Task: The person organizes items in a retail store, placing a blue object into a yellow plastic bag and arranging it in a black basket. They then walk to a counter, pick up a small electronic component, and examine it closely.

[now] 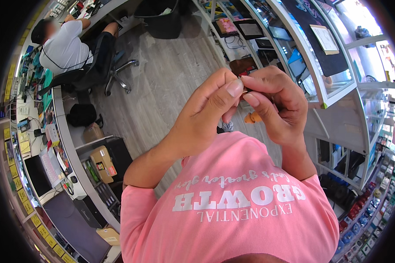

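Note:
My left hand (210, 108) and my right hand (276, 102) meet in front of my chest, thumbs and fingertips close together. Between the fingertips shows a small, thin object (245, 92) with a shiny edge; most of it is hidden, and I cannot tell what it is. Below the right thumb, an orange item (252, 117) is partly covered by that hand; its kind is unclear. Both forearms are bare, and the pink T-shirt (230, 236) beneath them bears white lettering.
At the upper left a person in a white shirt (67, 44) sits on a wheeled office chair (100, 59) at a cluttered workbench. A black bin (161, 24) stands at the top. Glass display cases (340, 86) line the right. A keyboard (49, 166) lies on the left counter.

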Available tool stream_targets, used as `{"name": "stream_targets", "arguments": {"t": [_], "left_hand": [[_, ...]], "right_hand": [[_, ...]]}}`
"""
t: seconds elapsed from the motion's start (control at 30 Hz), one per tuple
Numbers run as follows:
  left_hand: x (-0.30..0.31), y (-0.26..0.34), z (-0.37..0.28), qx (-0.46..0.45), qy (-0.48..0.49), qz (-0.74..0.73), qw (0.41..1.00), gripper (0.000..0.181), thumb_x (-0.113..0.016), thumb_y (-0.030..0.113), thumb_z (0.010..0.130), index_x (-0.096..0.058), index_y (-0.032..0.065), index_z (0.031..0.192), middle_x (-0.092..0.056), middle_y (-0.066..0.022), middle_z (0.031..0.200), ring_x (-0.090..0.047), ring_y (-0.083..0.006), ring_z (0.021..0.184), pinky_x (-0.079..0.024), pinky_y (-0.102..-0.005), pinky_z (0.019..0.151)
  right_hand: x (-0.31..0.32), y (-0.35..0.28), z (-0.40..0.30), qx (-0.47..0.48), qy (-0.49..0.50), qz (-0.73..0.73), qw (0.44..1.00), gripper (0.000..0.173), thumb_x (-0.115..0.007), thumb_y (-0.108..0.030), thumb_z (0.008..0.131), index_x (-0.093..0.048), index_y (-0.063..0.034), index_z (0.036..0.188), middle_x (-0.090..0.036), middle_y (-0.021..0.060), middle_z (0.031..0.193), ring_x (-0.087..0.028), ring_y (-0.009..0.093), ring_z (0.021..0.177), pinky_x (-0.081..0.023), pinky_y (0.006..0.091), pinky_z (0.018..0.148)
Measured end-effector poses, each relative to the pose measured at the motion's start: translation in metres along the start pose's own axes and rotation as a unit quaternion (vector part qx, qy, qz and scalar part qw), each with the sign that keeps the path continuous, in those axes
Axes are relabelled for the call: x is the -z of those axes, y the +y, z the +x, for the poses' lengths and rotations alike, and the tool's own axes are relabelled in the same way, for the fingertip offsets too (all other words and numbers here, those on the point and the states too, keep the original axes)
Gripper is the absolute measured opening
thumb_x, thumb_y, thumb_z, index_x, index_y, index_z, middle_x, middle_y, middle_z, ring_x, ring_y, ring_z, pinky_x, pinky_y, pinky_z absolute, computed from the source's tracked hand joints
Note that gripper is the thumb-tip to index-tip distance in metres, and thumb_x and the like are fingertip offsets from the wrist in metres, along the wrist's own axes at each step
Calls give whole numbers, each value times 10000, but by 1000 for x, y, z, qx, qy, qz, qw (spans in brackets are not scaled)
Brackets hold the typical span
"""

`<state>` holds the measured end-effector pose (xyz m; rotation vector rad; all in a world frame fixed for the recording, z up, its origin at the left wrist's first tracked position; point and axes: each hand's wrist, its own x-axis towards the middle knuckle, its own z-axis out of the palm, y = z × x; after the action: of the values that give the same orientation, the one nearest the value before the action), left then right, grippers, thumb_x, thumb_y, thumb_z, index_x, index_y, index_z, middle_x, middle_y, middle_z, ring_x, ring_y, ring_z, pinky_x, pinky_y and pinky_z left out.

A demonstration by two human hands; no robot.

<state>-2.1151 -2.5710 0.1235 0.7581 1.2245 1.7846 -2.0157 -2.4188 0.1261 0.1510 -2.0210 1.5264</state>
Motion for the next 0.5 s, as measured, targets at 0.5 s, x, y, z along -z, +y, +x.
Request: {"name": "stream_targets", "arguments": {"t": [0.5], "left_hand": [[-27,-1,6,68,41,-175,981,309,-461,371,1022,-481,96,882,-373,33,783,-362,-71,703,-328,-236,639]], "right_hand": [[3,7,1,65,73,-87,991,51,-635,14,936,-633,53,969,-672,104,806,-613,141,672,-469,235,602]]}}
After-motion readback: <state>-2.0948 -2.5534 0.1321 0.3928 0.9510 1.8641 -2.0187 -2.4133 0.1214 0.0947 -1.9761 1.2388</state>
